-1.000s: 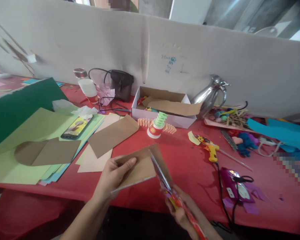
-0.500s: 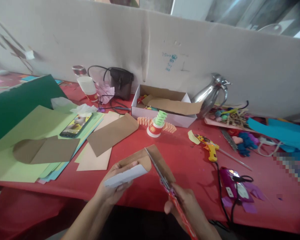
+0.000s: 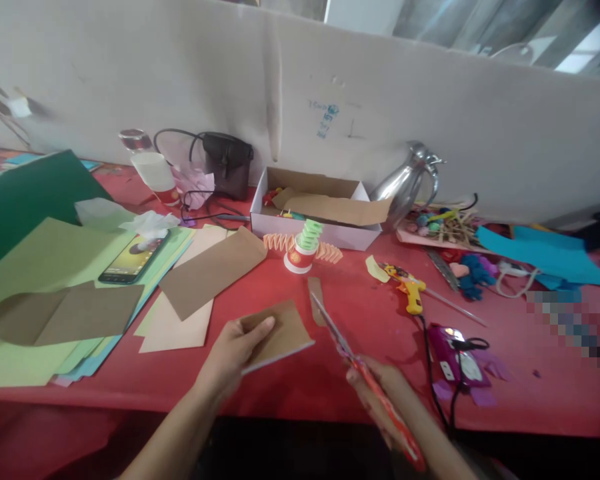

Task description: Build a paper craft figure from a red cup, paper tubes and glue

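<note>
My left hand [image 3: 235,350] grips a piece of brown cardboard [image 3: 284,332], thumb on its top face and a pale edge along the near side. In my right hand [image 3: 387,393] is a pair of scissors [image 3: 337,337] with red handles, blades pointing up and left. A narrow cardboard strip [image 3: 316,300] lies just beyond the blade tips, apart from the held piece. Behind it stands a paper cup [image 3: 299,259] with a green folded-paper strip on top and orange folded strips at its sides.
A white box [image 3: 315,230] and a metal jug [image 3: 403,187] stand by the wall. To the right lie a yellow glue gun [image 3: 413,297], its cord and a purple device [image 3: 457,357]. Coloured paper [image 3: 35,267], a phone [image 3: 135,260] and a brown cardboard sheet [image 3: 213,270] are on the left.
A strip has come off the cardboard and lies on the table. My left hand has turned the remaining piece brown side up. The scissors have drawn away to the right, and the view has shifted slightly.
</note>
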{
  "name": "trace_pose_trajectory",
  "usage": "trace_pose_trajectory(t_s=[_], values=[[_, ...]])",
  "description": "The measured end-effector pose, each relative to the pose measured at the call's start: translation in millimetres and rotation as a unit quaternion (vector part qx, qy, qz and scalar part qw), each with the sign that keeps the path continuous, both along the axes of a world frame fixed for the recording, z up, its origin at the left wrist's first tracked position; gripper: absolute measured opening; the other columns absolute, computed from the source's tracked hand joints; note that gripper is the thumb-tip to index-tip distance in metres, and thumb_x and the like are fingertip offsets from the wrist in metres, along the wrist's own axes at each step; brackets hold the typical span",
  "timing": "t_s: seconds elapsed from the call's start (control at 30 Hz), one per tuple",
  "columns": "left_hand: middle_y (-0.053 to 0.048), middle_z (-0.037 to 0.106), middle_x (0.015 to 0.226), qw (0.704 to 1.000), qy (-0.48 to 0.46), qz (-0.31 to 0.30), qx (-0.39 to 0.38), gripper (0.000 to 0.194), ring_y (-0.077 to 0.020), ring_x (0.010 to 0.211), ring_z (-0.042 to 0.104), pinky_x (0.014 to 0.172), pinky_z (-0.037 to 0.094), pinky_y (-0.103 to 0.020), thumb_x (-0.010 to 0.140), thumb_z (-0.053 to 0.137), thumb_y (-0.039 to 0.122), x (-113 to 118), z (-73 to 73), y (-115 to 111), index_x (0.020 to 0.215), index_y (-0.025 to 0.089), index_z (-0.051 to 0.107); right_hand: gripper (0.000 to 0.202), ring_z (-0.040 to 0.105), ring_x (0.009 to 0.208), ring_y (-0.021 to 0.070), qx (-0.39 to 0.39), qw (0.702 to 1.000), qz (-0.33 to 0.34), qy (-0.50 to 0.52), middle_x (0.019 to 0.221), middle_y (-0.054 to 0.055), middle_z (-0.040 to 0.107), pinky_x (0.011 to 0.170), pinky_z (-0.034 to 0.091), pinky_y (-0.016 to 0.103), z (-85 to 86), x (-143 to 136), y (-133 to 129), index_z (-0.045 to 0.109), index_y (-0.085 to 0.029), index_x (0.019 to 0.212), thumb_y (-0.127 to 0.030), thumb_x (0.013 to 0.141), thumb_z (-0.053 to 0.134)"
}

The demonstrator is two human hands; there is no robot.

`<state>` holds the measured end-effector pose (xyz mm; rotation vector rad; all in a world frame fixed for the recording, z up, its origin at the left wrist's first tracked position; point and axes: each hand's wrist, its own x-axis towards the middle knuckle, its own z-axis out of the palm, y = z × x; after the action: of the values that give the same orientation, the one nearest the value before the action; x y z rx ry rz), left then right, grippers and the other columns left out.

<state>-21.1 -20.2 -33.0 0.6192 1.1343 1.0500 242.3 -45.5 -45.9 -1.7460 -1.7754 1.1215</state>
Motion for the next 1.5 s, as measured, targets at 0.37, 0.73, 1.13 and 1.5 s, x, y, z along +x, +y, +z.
trace_pose_trajectory(t_s=[0.37,0.73,1.13,1.5], values=[[0.0,0.063,0.076,0.989,0.097,-0.003,0.108,0.024,-0.0131,0.073,0.059,0.061,0.043,-0.019,0.082,0.071,0.035,-17,4.4,4,0.099,0.019,0.067,0.037,0.056,0.113,0.0396,0.246,0.905,0.016,-0.345,0.123,0.021,0.059,0.091,0.046,0.055,10.6,31,30,0.064,-0.019,0.125,-0.027,0.09,0.054],[-0.007,0.074,0.085,0.988,0.099,-0.051,0.107,0.037,-0.0135,0.053,0.062,0.042,0.046,-0.022,0.08,0.068,0.024,-3,9.9,-7,0.117,0.02,0.073,0.024,0.062,0.102,0.0209,0.081,0.954,0.027,0.287,0.111,0.008,0.061,0.076,0.054,0.028,33.0,-63,29,0.067,-0.019,0.075,-0.04,0.087,0.066],[-0.013,0.071,0.11,0.957,0.151,-0.115,0.22,0.029,-0.016,0.057,0.069,0.04,0.056,-0.025,0.08,0.064,0.016,-10,13.3,-9,0.105,0.024,0.078,0.017,0.053,0.072,0.0105,-0.078,0.893,0.0,0.444,0.101,0.005,0.055,0.054,0.05,0.021,40.9,-70,41,0.071,-0.017,0.072,-0.028,0.081,0.063],[-0.01,0.06,0.134,0.918,0.24,-0.124,0.291,0.035,-0.0233,0.098,0.066,0.065,0.059,-0.028,0.083,0.061,0.015,-13,11.4,-7,0.112,0.03,0.075,0.028,0.061,0.099,0.0185,0.003,0.919,-0.022,0.394,0.113,0.006,0.054,0.082,0.06,0.029,36.0,-65,40,0.073,-0.018,0.074,-0.045,0.082,0.071]])
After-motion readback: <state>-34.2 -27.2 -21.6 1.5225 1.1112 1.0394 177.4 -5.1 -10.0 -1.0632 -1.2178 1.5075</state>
